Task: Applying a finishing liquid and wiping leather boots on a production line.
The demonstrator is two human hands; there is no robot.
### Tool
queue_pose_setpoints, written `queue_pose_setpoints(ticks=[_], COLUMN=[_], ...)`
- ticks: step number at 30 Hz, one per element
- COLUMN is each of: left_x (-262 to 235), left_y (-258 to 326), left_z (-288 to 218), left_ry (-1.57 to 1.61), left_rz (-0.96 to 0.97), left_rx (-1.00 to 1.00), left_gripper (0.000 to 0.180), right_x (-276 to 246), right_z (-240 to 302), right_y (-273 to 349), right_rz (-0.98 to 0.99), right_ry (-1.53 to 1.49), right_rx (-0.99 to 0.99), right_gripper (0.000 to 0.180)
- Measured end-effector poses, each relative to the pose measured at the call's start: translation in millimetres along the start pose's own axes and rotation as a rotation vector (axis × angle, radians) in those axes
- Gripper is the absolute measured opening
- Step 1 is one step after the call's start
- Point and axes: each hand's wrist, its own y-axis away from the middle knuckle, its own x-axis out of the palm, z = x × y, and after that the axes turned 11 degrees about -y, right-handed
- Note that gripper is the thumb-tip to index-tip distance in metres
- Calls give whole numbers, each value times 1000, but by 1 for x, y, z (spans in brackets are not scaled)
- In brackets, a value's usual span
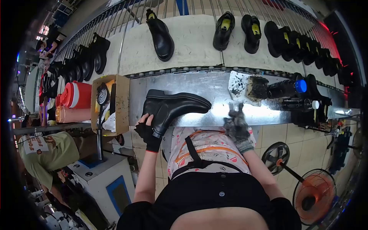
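Both forearms reach forward, bare. The gloved left hand curls its fingers in a grip; the gloved right hand rests palm down.

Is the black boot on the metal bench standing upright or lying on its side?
Lying on its side: the boot shows its flank, its shaft gripped by the left hand.

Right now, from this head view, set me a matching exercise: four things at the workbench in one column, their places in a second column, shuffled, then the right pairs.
Things:
1. black boot
2. red jug
3. orange fan
4. blue-capped bottle

Places:
A. on the floor, lower right
B. on its side on the metal bench, held by the left hand
C. beside the cardboard box, far left
D. lying at the bench's right end

Pairs: 1-B, 2-C, 3-A, 4-D
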Motion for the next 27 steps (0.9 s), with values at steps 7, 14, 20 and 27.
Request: queue_pose_setpoints(ticks=[7, 14, 20, 27], left_x=[-6, -2, 26, 15], left_y=[-13, -22, -23, -73], left_z=[-7, -6, -25, 72], left_ry=[52, 380, 720, 500], left_rz=[-60, -42, 164, 903], left_rx=[15, -102, -221, -101], left_gripper=[42, 42, 58, 69], right_x=[36, 21, -14, -21], right_z=[62, 109, 168, 176], right_y=[-80, -111, -138, -148], right_rz=[285, 199, 50, 14], right_ry=[-57, 75, 92, 117], right_rx=[301, -38, -84, -53], right_gripper=[71, 76, 55, 50])
